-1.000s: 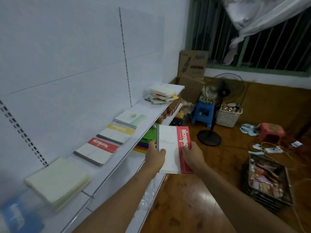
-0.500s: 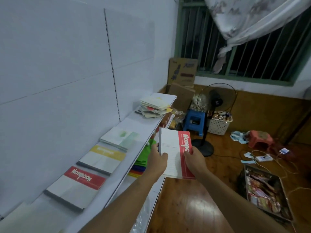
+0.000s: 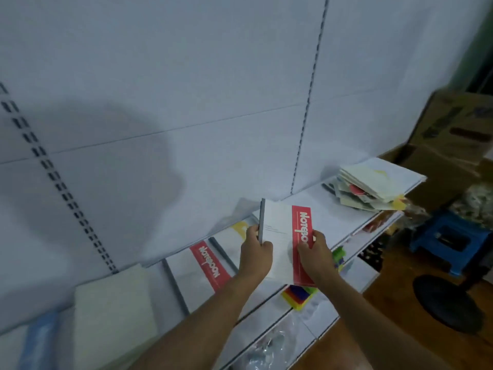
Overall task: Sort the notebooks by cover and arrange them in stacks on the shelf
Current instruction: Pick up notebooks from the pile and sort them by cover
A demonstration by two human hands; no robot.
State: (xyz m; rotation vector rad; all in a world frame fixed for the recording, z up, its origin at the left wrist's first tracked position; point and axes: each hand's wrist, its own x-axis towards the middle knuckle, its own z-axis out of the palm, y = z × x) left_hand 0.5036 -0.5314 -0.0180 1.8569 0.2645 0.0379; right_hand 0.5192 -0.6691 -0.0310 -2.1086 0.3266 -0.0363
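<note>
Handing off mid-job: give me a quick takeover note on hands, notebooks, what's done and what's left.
Left hand and right hand both grip one red-banded notebook above the shelf.
Done: a matching red-banded notebook lies flat on the shelf, a yellow-marked notebook beyond it, a cream stack nearer.
Left: set the held one on its match, then sort the mixed pile at the far end.

Red-banded white notebook held upright above shelf.
</note>
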